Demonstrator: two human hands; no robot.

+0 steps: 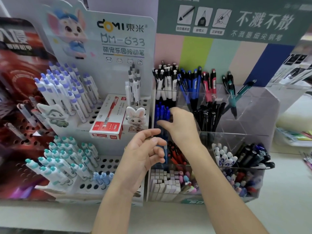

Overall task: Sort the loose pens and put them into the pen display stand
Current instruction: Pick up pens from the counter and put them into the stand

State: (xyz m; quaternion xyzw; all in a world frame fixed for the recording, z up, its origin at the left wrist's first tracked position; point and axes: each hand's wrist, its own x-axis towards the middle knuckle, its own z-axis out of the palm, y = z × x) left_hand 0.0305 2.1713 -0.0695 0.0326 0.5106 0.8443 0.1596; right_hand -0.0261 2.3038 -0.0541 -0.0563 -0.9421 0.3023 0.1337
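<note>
Blue pens (161, 113) | upright, bunched | clear stand (253, 105) | right hand (183, 126) touching

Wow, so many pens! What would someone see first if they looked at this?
Probably the two hands in the middle: the right hand reaches into the blue pens in the clear stand, with the left hand just below it. Next comes the big cartoon mouse on the white board at upper left, and the red box lying on the white rack below it.
</note>
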